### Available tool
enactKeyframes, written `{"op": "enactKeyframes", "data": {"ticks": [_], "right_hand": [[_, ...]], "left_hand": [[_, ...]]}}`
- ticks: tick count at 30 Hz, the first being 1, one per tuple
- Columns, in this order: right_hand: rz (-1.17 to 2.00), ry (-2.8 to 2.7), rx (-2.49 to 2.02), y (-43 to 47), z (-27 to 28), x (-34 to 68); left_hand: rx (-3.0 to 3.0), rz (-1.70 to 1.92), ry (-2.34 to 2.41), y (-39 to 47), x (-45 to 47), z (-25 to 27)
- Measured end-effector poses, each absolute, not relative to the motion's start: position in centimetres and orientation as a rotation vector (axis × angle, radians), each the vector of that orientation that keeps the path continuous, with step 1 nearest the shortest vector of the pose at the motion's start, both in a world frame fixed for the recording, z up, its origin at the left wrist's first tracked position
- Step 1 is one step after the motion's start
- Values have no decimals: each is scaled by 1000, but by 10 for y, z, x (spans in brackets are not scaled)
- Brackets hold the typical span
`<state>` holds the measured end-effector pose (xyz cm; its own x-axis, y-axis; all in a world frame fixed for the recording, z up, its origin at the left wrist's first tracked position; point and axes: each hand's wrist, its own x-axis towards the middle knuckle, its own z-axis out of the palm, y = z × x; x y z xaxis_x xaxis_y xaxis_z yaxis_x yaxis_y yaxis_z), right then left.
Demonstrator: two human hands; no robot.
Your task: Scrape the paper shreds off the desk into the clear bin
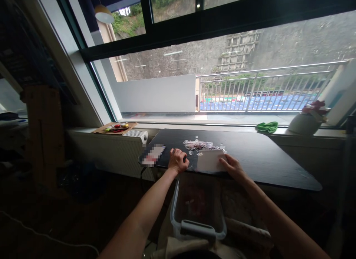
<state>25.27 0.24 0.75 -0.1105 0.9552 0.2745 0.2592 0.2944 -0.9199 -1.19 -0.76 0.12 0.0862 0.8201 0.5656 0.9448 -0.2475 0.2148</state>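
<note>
My right hand (pixel 232 165) grips the right edge of a flat, whitish rectangular sheet (pixel 210 161), thumb on its near face. It stands tilted at the near edge of the dark table (pixel 264 158). Just behind it lies a loose heap of small pale flakes (pixel 198 144), some scattered around. To the left of the sheet, my left hand (pixel 178 161) is closed with curled fingers at the table's near edge; whatever may be inside is hidden. Below the edge, between my forearms, sits a clear plastic box (pixel 172 205) with a grey latch; its contents are dim, partly reddish.
A phone-like object (pixel 158 151), partly pixelated, lies at the table's left end. Behind are a radiator (pixel 111 151), a cardboard piece (pixel 97 130) with colourful items, a green cloth (pixel 267 127) and a pale rounded pot (pixel 303 122) on the window sill.
</note>
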Motion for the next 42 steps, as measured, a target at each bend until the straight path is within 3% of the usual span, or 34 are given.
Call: {"op": "enactKeyframes", "data": {"ticks": [7, 13, 18, 42], "right_hand": [[1027, -1478, -1075, -2, 12, 251], [695, -1195, -1259, 4, 8, 258], [567, -1268, -1344, -1, 12, 258], [820, -1430, -1189, -8, 15, 261]], "left_hand": [[-2158, -893, -1794, -8, -12, 1], [-2157, -889, -1792, -8, -12, 1], [-2161, -893, -1774, -7, -13, 1], [-2173, -912, -1770, -7, -13, 2]]}}
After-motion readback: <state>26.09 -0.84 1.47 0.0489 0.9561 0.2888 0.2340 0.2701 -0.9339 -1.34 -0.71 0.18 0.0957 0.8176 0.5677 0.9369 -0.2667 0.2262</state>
